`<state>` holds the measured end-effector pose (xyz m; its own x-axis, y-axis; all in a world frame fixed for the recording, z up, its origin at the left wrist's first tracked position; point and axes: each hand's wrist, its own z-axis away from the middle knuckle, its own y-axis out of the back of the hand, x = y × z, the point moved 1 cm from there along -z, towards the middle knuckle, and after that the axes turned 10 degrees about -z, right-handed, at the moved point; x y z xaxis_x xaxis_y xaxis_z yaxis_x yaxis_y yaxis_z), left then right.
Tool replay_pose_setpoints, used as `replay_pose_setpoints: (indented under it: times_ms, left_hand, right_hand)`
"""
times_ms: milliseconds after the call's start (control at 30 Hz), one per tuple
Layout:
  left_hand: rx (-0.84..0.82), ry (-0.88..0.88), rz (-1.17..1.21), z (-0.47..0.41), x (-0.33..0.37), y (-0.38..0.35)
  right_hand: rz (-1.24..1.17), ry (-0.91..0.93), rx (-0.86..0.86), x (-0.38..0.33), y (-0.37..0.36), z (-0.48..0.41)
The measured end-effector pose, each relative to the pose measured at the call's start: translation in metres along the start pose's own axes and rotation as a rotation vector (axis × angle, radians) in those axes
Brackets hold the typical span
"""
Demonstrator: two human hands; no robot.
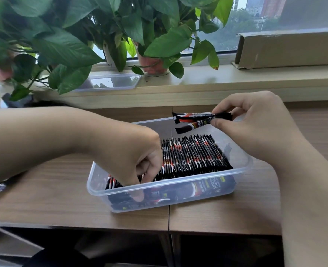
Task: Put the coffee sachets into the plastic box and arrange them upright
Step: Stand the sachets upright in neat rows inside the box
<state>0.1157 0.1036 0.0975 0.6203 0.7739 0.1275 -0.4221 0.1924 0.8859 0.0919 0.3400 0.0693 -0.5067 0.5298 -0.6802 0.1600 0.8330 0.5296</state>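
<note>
Now right hand (255, 128) pinching two sachets (197, 117) above far side of plastic box (159, 185). Left hand (140, 160) digging curled fingers into upright row (194, 157) at near-left; actual grasp unclear. Risk: row slumping leftward if bracing hand is shifting during insertion.

Black coffee sachets (194, 155) with red and white streaks, a clear plastic box (167, 186), a brown wood-grain table (43, 199), green leaves (66, 45), perhaps pinkish pots (151, 64)

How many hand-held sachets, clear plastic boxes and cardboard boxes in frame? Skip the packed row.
Held sachets: 2
Clear plastic boxes: 2
Cardboard box: 1
Total: 5
</note>
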Motion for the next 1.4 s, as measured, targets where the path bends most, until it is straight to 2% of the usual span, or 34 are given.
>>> replay_pose_setpoints:
  times_ms: [133,200,333,367,433,533,633,700,900,1000,1100,1200,1300,1400]
  left_hand:
    - [0.077,0.052,0.024,-0.002,0.005,0.000]
    - [0.178,0.051,-0.001,-0.002,0.008,0.005]
    - [0.719,0.097,-0.209,-0.001,0.000,0.012]
    - [0.781,0.117,-0.188,0.000,-0.001,0.013]
    - [0.717,0.109,-0.061,-0.001,-0.001,0.013]
    - [0.500,-0.001,0.154,-0.009,0.008,0.010]
    - [0.343,-0.037,0.329,-0.013,0.017,0.007]
    - [0.318,-0.032,0.382,-0.015,0.019,0.006]
    - [0.379,-0.004,0.298,-0.022,0.025,0.003]
    - [0.352,0.054,0.263,-0.024,0.028,0.008]
    - [0.288,0.130,0.159,-0.029,0.035,0.010]
    - [0.234,0.129,0.067,-0.037,0.041,0.010]
    - [0.176,0.121,-0.014,-0.045,0.045,0.013]
    - [0.045,0.111,-0.019,-0.050,0.047,0.018]
  right_hand:
    - [-0.006,-0.016,0.008,-0.003,0.002,0.001]
    - [0.008,-0.006,0.028,-0.007,0.008,0.002]
    - [-0.034,-0.015,-0.038,-0.019,0.028,0.008]
    - [-0.048,-0.027,-0.094,-0.020,0.030,0.010]
    - [-0.082,-0.046,-0.197,-0.022,0.031,0.012]
    - [-0.110,-0.059,-0.314,-0.025,0.024,0.013]
    - [-0.075,-0.052,-0.345,-0.028,0.021,0.013]
    - [-0.064,-0.054,-0.343,-0.026,0.022,0.013]
    - [-0.050,-0.102,-0.412,-0.024,0.024,0.015]
    - [-0.062,-0.135,-0.422,-0.023,0.026,0.016]
    - [-0.146,-0.137,-0.265,-0.019,0.031,0.013]
    - [-0.190,-0.124,-0.122,-0.014,0.034,0.009]
    - [-0.187,-0.122,-0.082,-0.011,0.034,0.008]
    - [-0.183,-0.125,-0.088,-0.008,0.033,0.007]
